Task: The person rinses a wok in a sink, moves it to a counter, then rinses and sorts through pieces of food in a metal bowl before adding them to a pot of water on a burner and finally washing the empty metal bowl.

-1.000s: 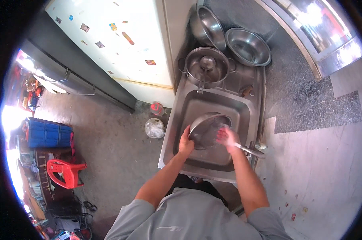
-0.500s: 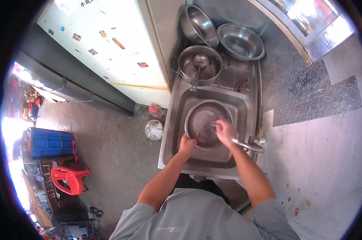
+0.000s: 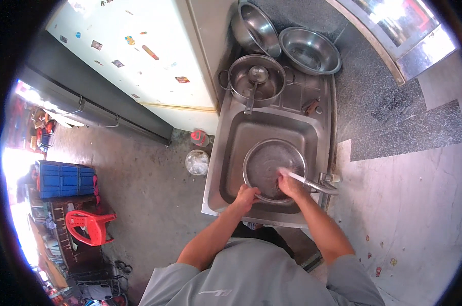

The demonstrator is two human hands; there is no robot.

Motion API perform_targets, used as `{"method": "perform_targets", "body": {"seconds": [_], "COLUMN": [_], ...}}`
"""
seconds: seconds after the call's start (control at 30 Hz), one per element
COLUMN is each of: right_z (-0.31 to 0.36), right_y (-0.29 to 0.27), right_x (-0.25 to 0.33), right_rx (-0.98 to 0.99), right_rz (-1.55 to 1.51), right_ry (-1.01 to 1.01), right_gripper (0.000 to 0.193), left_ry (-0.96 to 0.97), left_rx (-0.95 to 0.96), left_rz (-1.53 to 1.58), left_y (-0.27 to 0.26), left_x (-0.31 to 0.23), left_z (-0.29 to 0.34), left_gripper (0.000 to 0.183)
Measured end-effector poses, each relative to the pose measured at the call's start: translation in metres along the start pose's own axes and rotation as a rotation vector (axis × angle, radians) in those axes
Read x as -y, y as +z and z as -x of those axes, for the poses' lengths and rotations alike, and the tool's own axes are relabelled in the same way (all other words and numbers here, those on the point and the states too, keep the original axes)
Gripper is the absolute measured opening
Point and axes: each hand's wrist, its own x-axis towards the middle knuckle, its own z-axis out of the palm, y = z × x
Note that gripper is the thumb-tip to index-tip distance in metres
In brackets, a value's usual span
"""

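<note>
A round metal basin (image 3: 264, 158) with water in it rests inside the steel sink (image 3: 230, 168). My left hand (image 3: 247, 197) is closed on its near left rim. Over the near right part of the basin is my right hand (image 3: 290, 186), with its fingers curled down inside; whatever they hold is hidden. Water runs from the curved tap (image 3: 318, 186), whose spout reaches over the basin just beyond my right hand.
Behind the sink bowl stands a two-handled pot (image 3: 236, 92) with a ladle (image 3: 258, 75) in it. Two metal basins (image 3: 312, 48) (image 3: 248, 23) sit farther back. Left on the floor are a red-capped bottle (image 3: 199, 137), a white container (image 3: 196, 162) and a red chair (image 3: 90, 227).
The basin has shifted nearer to me and slightly right, with my left hand on its rim. My right hand has drawn back toward me. Water from the tap now shows.
</note>
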Motion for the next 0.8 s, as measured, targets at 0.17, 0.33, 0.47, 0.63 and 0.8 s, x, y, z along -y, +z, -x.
{"method": "perform_targets", "body": {"seconds": [0.17,0.33,0.47,0.63,0.8], "right_z": [-0.018,0.000,0.005,-0.014,0.009], "right_y": [0.013,0.034,-0.013,0.005,0.031], "right_x": [0.038,0.039,0.012,0.020,0.044], "right_rx": [-0.366,0.167,0.394,-0.155,0.037], "right_rz": [0.188,-0.506,0.021,0.341,0.100], "right_ry": [-0.192,-0.272,0.055,-0.174,-0.470], "right_gripper": [0.039,0.043,0.028,0.035,0.038], "left_ry": [-0.056,0.035,0.052,-0.047,-0.035], "left_rx": [0.074,0.144,0.070,0.021,0.072], "left_rz": [0.014,0.027,-0.046,-0.070,-0.108], "left_y": [0.008,-0.006,-0.005,0.004,-0.009], "left_x": [0.001,-0.003,-0.013,-0.015,-0.020], "left_z": [0.010,0.007,0.019,0.027,0.020], "left_gripper": [0.019,0.028,0.033,0.025,0.016]}}
